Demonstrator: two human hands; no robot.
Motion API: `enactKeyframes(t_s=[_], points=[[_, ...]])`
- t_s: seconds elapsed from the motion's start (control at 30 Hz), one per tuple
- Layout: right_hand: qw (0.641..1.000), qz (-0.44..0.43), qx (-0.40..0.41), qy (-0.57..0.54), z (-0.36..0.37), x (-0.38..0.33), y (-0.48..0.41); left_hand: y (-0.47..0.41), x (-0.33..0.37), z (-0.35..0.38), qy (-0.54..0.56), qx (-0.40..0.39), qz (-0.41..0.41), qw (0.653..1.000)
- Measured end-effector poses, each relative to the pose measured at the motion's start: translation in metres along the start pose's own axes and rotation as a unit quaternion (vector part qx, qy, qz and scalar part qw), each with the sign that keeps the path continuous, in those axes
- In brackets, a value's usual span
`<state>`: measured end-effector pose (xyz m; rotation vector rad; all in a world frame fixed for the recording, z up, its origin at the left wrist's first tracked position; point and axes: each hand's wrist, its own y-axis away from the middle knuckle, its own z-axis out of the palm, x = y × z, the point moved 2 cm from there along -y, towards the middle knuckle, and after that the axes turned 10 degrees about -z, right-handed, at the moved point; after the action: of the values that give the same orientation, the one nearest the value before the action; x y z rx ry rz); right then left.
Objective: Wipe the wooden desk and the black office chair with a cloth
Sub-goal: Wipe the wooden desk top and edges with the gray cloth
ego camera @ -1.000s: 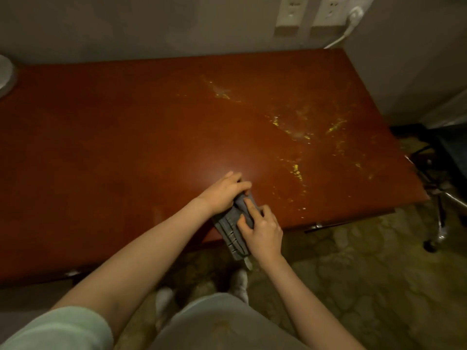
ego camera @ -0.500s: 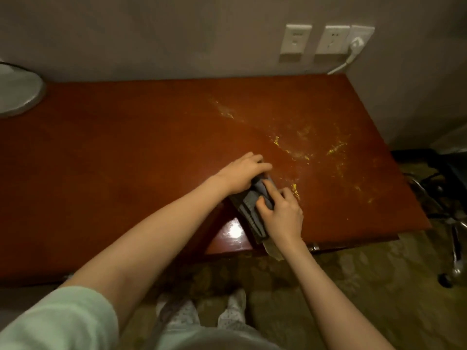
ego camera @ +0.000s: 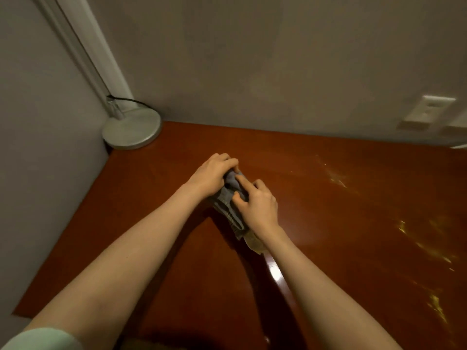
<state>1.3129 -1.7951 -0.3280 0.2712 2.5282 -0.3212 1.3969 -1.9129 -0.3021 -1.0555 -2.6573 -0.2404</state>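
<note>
Lengthwise, cloth [ego camera: 231, 202] runs away-left — both hands clasping; desk [ego camera: 341, 223] beneath.

a: how much of the cloth [ego camera: 231, 198] can you see?

b: little. my left hand [ego camera: 211, 176] covers its far end, my right hand [ego camera: 257, 207] its near side.

a: and the desk [ego camera: 328, 223]?

b: cut off right and below, with my arms across its middle. the lamp [ego camera: 131, 128] shows only base and stem; the wall sockets [ego camera: 427, 112] are blurred, one clipped by the edge.
</note>
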Motion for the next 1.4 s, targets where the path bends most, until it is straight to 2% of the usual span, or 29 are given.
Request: enactKeyframes(t_s=[0.13,0.37,0.57,0.7,0.73,0.8,0.9,1.03,1.17,1.3,1.4], points=[[1.000,-0.012,-0.021,0.000,0.044,-0.030,-0.069,-0.033,-0.075,-0.018,0.012,0.006,-0.032,0.999],[0.999,0.002,-0.051,0.010,0.101,-0.059,-0.162,-0.088,-0.165,-0.033,0.034,0.032,-0.064,0.997],[0.998,0.017,-0.051,0.018,0.145,-0.084,-0.220,-0.118,-0.218,-0.031,0.025,0.141,-0.109,0.984],[0.992,0.054,-0.099,0.062,0.180,-0.085,-0.244,-0.135,-0.242,-0.022,-0.034,0.130,-0.145,0.980],[0.990,0.067,-0.085,0.092,0.184,-0.085,-0.247,-0.138,-0.243,-0.016,-0.030,0.128,-0.156,0.979],[0.989,0.056,-0.019,0.136,0.191,-0.085,-0.256,-0.145,-0.240,-0.006,0.042,0.126,-0.181,0.974],[0.990,0.027,-0.025,0.135,0.196,-0.081,-0.274,-0.163,-0.247,0.003,0.161,0.114,-0.252,0.947],[0.991,0.053,-0.028,0.117,0.195,-0.076,-0.292,-0.185,-0.256,0.006,0.209,0.120,-0.293,0.925],[0.998,0.031,-0.030,0.056,0.198,-0.068,-0.287,-0.197,-0.265,0.012,0.247,0.113,-0.308,0.912],[0.999,0.011,0.004,0.030,0.194,-0.064,-0.286,-0.205,-0.275,0.013,0.294,0.112,-0.271,0.909],[0.999,-0.028,-0.036,0.015,0.195,-0.060,-0.285,-0.203,-0.273,0.015,0.301,0.148,-0.262,0.905]])
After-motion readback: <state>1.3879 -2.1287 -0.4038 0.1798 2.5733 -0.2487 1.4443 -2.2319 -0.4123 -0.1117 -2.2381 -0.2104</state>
